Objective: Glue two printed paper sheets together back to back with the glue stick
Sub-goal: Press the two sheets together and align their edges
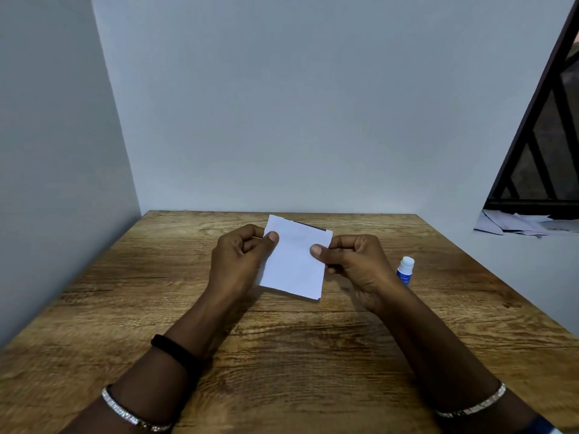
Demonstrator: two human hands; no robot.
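Left hand (238, 261), thumb and curled fingers (250, 230) pinching the 9 o'clock edge of the paper sheets (294, 264), held above the tabletop (125, 308); right hand (355, 266) pinching the 3 o'clock edge likewise; glue stick (405, 271) standing at 3 o'clock, just beside.

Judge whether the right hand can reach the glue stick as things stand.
Probably yes: the glue stick sits on the table just beside the right hand, nothing between them. But that hand pinches the paper, as does the left hand, so it must let go first.
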